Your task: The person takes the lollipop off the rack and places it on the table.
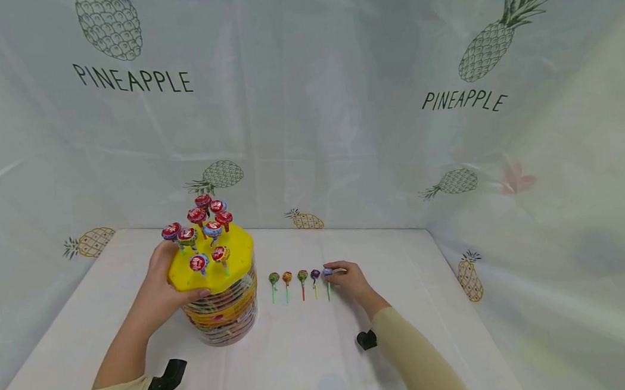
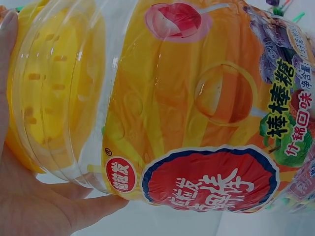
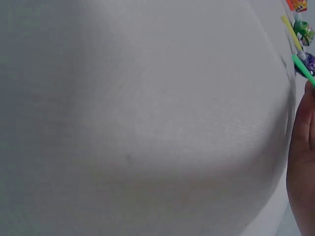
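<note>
A clear plastic jar [image 1: 229,320] with an orange printed label [image 2: 172,98] stands left of the middle of the table. Several wrapped lollipops, mostly red, stick upright out of its yellow lid [image 1: 240,247]. My left hand [image 1: 159,291] grips the jar at the lid, thumb at the near side and fingers round the far left. At the right end of a row of lollipops, my right hand [image 1: 352,281] pinches a blue-wrapped lollipop [image 1: 327,272] by its head. Its green stick [image 3: 302,68] points toward me and appears in the right wrist view.
Left of the pinched one lie a purple lollipop [image 1: 315,274], a green one [image 1: 302,275], an orange one [image 1: 287,277] and another green one [image 1: 274,278], spaced apart. A white pineapple-print sheet [image 1: 330,128] hangs behind the white table [image 1: 295,351].
</note>
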Demonstrator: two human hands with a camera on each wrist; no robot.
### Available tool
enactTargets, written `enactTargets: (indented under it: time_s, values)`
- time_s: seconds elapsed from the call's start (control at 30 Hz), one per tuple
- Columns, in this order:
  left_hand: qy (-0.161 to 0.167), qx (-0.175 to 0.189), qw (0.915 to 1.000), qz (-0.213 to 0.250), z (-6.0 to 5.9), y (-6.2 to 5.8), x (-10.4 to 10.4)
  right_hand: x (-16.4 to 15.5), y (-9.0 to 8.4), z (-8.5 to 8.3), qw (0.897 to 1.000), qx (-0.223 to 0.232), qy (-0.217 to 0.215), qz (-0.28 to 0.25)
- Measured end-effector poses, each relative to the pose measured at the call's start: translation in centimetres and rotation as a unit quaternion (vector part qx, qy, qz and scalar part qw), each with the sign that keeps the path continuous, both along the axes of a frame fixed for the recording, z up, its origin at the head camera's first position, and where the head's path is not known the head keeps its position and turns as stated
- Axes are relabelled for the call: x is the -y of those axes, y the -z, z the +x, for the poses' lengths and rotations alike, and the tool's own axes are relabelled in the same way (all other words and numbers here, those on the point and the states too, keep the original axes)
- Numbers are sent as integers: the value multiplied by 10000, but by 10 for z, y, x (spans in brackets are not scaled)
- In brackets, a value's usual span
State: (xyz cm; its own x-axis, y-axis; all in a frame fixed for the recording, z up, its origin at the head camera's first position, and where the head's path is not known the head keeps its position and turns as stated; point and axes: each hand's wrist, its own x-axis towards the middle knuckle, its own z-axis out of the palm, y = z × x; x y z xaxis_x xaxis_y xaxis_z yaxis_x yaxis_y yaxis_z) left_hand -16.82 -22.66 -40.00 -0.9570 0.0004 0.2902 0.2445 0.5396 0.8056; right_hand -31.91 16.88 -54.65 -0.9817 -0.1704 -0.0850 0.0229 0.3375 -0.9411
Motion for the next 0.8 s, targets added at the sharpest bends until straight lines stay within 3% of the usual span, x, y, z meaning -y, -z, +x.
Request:
enactTargets:
  time_s: [0.33,0.8]
  values:
    - [26,-75,9999,91,-1,2,0,-4,8,-9,9994,186,-135,267]
    - [-17,-102,9998,177,0,1,-2,-3,8,-15,9989,9,-156,444]
